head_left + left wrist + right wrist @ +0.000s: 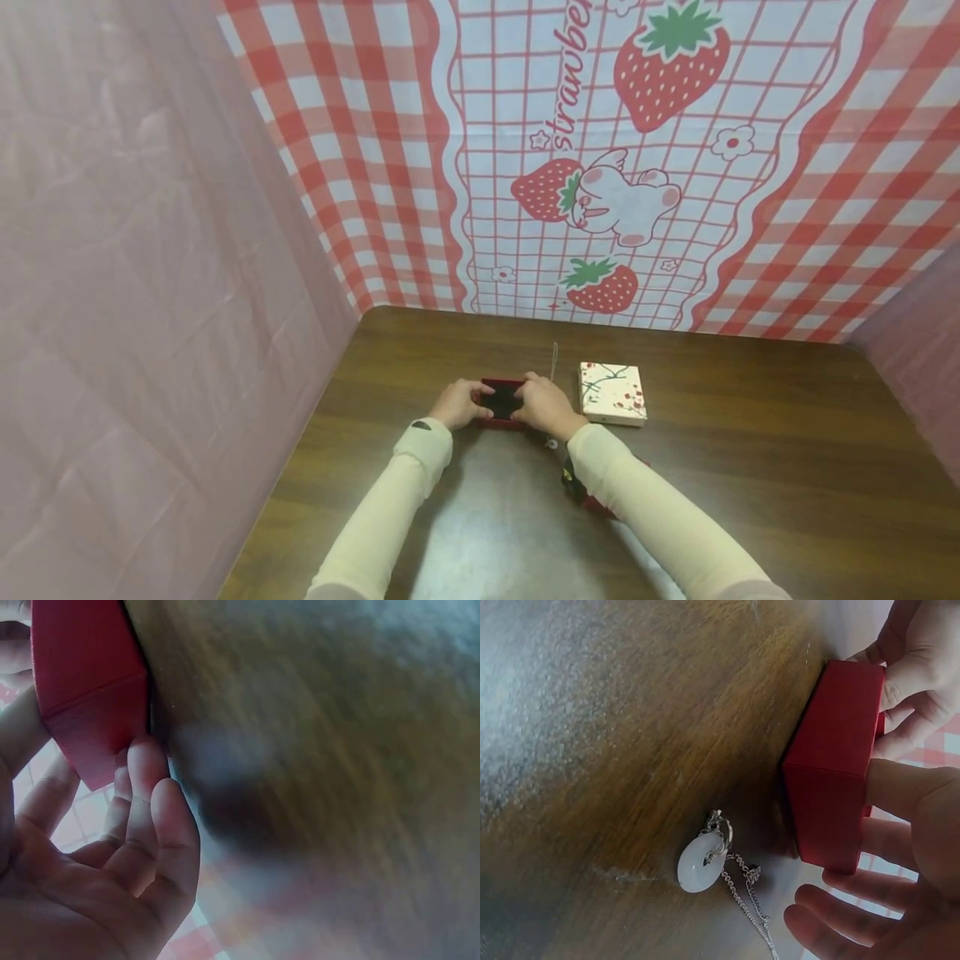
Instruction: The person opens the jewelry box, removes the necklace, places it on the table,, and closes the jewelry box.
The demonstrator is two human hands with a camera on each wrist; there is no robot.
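Note:
A small open red box (501, 424) with a black inside sits on the table between both hands. My left hand (453, 406) grips its left end, with thumb and forefinger over the rim; in the left wrist view the other fingers lie along the outer wall of the red box (94, 690). At the opposite end my right hand (546, 408) holds it the same way. Beside that hand, a necklace with a white ring-shaped pendant (699, 864) and silver chain (742, 900) lies on the wood.
A square white box (611, 392) patterned with branches and red blossoms stands right of the right hand. Partly hidden under the right forearm is a dark and red object (573, 482). A strawberry-print cloth (592, 183) hangs behind the table, a pink curtain (150, 292) at left.

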